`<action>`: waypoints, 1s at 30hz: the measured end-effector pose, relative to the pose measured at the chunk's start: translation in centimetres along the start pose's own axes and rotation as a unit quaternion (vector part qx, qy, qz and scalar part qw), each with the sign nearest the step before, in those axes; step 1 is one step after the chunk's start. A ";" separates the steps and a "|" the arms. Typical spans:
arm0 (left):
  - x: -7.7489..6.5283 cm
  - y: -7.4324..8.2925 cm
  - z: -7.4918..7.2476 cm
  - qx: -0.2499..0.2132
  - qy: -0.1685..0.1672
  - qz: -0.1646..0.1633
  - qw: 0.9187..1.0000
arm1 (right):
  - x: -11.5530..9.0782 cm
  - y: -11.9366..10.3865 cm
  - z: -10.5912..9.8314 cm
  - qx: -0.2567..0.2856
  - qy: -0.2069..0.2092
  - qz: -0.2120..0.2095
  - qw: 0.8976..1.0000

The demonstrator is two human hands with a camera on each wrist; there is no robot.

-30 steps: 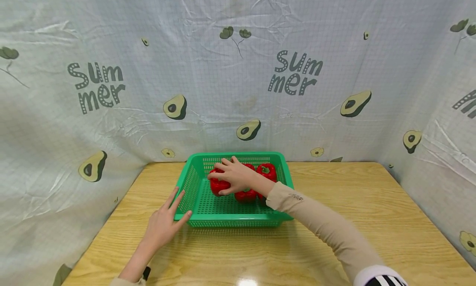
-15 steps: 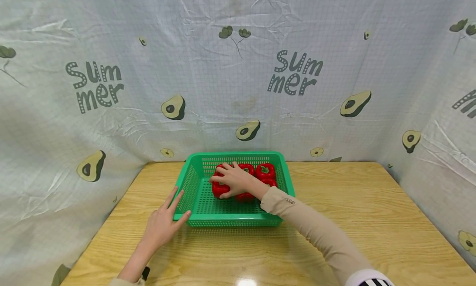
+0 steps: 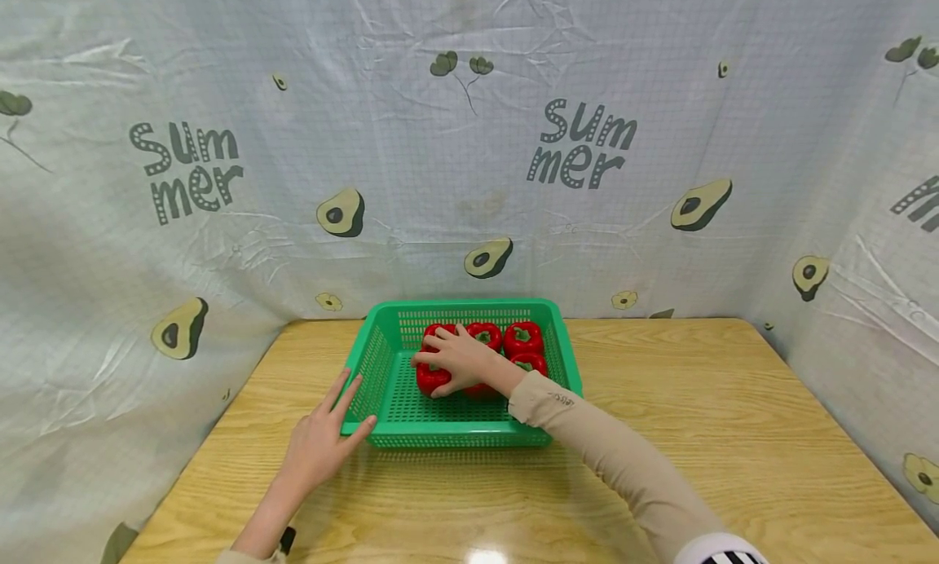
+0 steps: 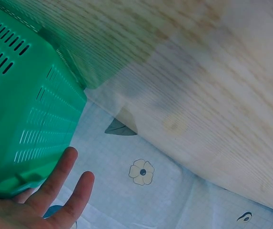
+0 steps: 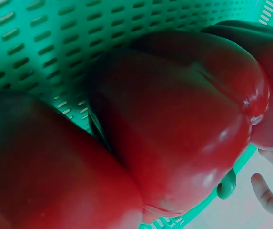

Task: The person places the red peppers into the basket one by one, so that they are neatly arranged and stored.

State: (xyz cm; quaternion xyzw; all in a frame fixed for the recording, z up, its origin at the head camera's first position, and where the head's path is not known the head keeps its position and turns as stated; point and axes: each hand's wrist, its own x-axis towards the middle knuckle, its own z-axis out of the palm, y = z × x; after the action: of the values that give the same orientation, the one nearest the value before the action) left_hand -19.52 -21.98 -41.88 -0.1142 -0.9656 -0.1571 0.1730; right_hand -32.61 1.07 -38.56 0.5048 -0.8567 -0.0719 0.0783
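In the head view, a green basket (image 3: pixel 462 428) with slotted walls stands on the table and holds several red bell peppers. My right hand (image 3: pixel 465 360) reaches into it, thumb and fingers spread round the bell pepper (image 3: pixel 431 382) at the front left of the group. That hand partly hides the peppers behind and beneath it. Another bell pepper (image 3: pixel 523 336) sits at the back right, stem end up. My left hand (image 3: pixel 319 443) rests on the basket's front left corner, fingers extended along the rim. In the right wrist view, bell peppers (image 5: pixel 174 129) lie close together against the slotted wall.
The wooden table (image 3: pixel 704 417) extends to both sides and in front of the basket. A pale cloth (image 3: pixel 411 156) printed with avocados hangs behind and at the sides. Inside the basket, the slotted floor (image 3: pixel 399 405) shows at the left.
My right hand and the bell pepper under it have shifted slightly toward the basket's front. More of the peppers at the right and back now show. My left hand stays in place.
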 end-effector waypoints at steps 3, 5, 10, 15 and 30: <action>0.0 0.0 0.0 -0.001 0.000 0.000 1.000 | 0.0 0.1 0.1 0.001 0.004 -0.006 1.000; 0.0 0.0 0.0 -0.001 0.001 0.001 1.000 | 0.1 0.0 0.1 0.003 0.001 -0.009 1.000; 0.0 0.0 -0.1 -0.001 0.000 0.000 1.000 | 0.1 0.0 0.2 0.004 -0.004 -0.012 1.000; 0.0 0.0 -0.2 0.000 -0.001 -0.001 1.000 | 0.2 0.1 0.2 -0.011 -0.007 -0.007 1.000; 0.1 0.1 -0.3 0.000 -0.005 -0.002 1.000 | -0.7 0.4 -0.7 0.011 -0.013 0.013 1.000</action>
State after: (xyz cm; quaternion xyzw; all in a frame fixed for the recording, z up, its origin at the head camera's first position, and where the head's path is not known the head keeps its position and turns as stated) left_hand -19.50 -21.96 -41.56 -0.1133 -0.9665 -0.1572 0.1682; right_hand -32.49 1.83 -37.84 0.4934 -0.8649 -0.0680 0.0625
